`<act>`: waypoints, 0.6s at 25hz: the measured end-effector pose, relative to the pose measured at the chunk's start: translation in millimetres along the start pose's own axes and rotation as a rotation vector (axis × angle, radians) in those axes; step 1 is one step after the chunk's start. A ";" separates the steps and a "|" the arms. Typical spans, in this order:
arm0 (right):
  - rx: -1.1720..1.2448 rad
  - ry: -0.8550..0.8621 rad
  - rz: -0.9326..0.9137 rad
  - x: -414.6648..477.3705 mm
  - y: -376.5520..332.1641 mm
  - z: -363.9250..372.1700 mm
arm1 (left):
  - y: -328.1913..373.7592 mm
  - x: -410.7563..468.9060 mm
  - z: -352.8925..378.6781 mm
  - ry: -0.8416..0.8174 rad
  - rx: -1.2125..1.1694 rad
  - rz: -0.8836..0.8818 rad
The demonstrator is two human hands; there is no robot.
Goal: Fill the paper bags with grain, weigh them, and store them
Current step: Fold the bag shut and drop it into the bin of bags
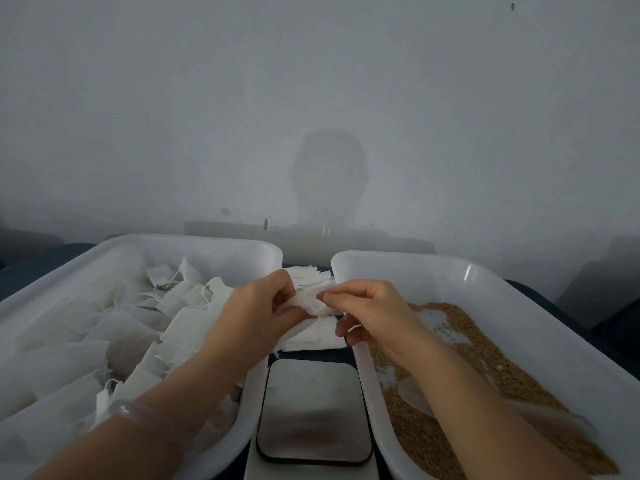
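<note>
Both hands meet above the gap between two white tubs and pinch one small white paper bag [310, 301]. My left hand [258, 311] grips its left side and my right hand [369, 310] grips its right edge with thumb and forefinger. Under the bag lies a stack of flat empty bags [313, 337]. The right tub [460, 271] holds brown grain [485, 355] and a translucent scoop [415, 393], partly hidden by my right forearm. The left tub [194, 242] holds several filled white bags [138, 323] with strings. A scale [313, 408] with a metal plate sits between the tubs, near me.
A grey wall stands close behind the tubs, with a person's shadow on it. The tubs rest on a dark blue surface [540, 292]. A pale bracelet [145, 414] circles my left wrist.
</note>
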State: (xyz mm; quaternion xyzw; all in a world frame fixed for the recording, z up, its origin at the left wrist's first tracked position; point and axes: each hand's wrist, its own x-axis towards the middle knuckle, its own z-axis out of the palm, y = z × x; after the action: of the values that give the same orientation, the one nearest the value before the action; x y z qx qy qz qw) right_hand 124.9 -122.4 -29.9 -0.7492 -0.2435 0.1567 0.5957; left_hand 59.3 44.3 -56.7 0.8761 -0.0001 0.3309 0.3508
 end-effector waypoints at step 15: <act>0.004 -0.037 -0.073 -4.5 -4.8 -4.6 | 6.9 -3.1 -2.2 -0.132 -0.017 0.107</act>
State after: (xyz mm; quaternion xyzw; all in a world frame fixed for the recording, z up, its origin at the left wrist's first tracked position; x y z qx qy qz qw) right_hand 122.7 -127.8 -24.4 -0.7355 -0.2815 0.1490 0.5979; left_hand 54.0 39.8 -53.1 0.8916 -0.0728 0.2909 0.3393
